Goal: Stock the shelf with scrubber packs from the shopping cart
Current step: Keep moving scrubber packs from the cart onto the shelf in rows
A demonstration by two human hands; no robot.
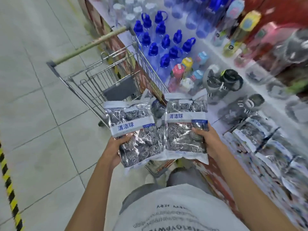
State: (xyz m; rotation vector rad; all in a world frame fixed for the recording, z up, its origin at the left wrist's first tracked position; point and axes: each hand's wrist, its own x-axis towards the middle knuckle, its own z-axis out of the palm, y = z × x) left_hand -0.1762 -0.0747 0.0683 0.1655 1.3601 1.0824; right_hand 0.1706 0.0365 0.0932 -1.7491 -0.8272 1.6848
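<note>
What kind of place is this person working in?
Most likely a shop aisle, a supermarket or housewares store. A wire shopping cart stands on the tiled floor beside a low shelf crowded with blue-capped bottles, and more scrubber packs lie on the shelf like the two being held.

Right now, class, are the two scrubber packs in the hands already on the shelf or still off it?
Off it: the left hand and right hand each grip a scrubber pack above the floor.

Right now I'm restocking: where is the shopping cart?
In the head view, the shopping cart stands left of the shelf, ahead of the two held scrubber packs.
</note>
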